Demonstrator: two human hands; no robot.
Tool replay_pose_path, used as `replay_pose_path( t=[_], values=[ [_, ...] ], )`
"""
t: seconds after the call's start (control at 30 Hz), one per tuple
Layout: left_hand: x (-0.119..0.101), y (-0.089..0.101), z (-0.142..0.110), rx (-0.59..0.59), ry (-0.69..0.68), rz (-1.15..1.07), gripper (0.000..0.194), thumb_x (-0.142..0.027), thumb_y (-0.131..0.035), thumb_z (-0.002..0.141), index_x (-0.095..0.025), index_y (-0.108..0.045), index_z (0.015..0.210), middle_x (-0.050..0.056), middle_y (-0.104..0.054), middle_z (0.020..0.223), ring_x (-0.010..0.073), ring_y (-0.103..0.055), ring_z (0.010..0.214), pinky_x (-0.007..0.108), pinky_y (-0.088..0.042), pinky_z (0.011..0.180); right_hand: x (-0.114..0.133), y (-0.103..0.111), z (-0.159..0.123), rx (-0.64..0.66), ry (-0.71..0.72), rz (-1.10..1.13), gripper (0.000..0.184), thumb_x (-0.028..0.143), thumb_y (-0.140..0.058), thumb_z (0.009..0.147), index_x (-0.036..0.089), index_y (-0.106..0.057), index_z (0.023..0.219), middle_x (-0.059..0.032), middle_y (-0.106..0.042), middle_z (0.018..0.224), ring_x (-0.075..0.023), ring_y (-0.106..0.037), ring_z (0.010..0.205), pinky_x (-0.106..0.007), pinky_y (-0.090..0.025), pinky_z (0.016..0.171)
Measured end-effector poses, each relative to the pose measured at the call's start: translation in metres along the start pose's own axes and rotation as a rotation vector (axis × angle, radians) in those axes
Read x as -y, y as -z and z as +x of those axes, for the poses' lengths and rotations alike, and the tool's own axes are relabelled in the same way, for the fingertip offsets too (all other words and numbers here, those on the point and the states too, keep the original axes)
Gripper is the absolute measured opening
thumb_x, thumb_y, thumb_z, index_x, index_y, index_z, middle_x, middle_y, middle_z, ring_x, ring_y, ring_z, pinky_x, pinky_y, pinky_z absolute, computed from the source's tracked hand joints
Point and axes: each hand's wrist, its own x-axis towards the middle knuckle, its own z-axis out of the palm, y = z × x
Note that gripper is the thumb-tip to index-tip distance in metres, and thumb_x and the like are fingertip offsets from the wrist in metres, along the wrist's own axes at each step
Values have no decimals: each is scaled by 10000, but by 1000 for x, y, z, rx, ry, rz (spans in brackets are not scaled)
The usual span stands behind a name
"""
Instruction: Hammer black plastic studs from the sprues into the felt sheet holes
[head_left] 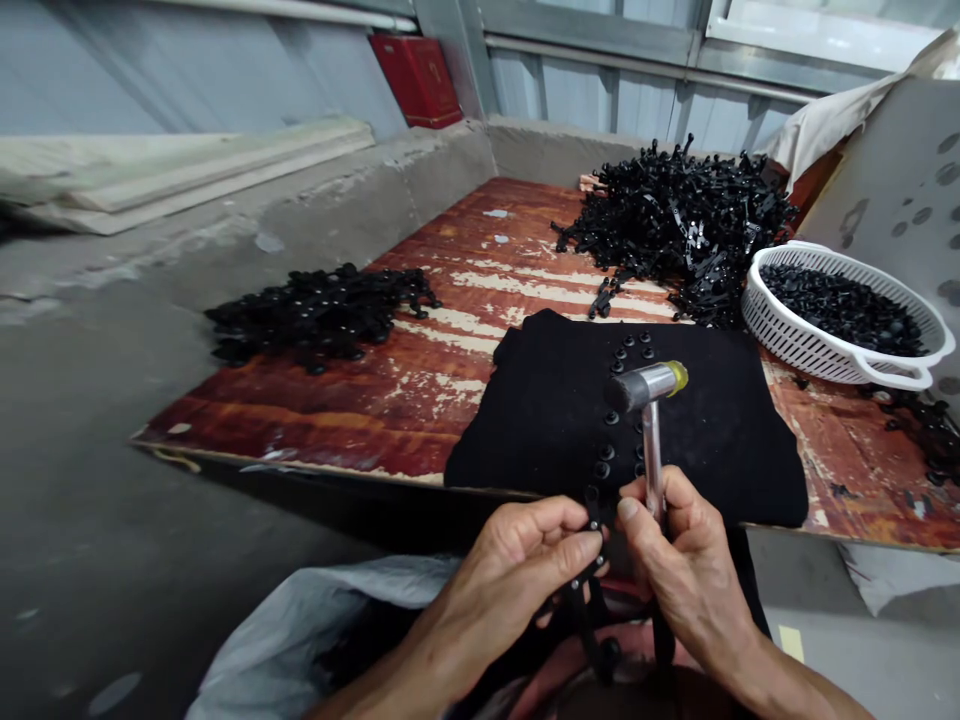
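Worn red plywood bench (360, 420) w/ black pcs (679, 225), white basket (795, 330); R hand (675, 560) gripping mallet (646, 400), L hand (517, 570) pinching black strip (595, 510).

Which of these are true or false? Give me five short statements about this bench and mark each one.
1. The right hand grips a metal-handled hammer. True.
2. Nothing is in the left hand. False: the left hand pinches a black studded strip.
3. A white slotted basket holds small black parts. True.
4. The black cloth lies on the concrete floor. False: the black cloth lies on a worn red wooden board.
5. A red box is on the wall beyond the board. True.
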Motion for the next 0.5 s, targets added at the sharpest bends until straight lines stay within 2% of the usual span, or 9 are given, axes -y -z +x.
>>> replay_pose_path(
  t=[0.13,0.23,0.5],
  values=[
    [-17,4,1,-64,-32,6,383,-506,-714,624,-145,-595,665,14,-634,621,83,-494,487,179,-308,411,-8,11,-10,-1,-39,41,245,455,-568,885,212,-556,859,85,-391,562,-76,-321,441,-201,-280,402],
    [-24,8,7,-91,-8,-12,378,-493,-731,595,-148,-595,670,25,-645,624,92,-511,484,168,-276,374,-13,18,-18,-42,-93,114,280,494,-589,881,216,-554,900,98,-375,542,-68,-303,422,-189,-271,392],
    [-27,8,12,-55,52,-24,384,-486,-743,558,-156,-554,615,12,-616,576,76,-477,436,159,-256,341,-25,33,-29,-33,-171,148,307,519,-612,866,219,-555,894,98,-375,534,-62,-294,421,-170,-302,386]
  ],
)
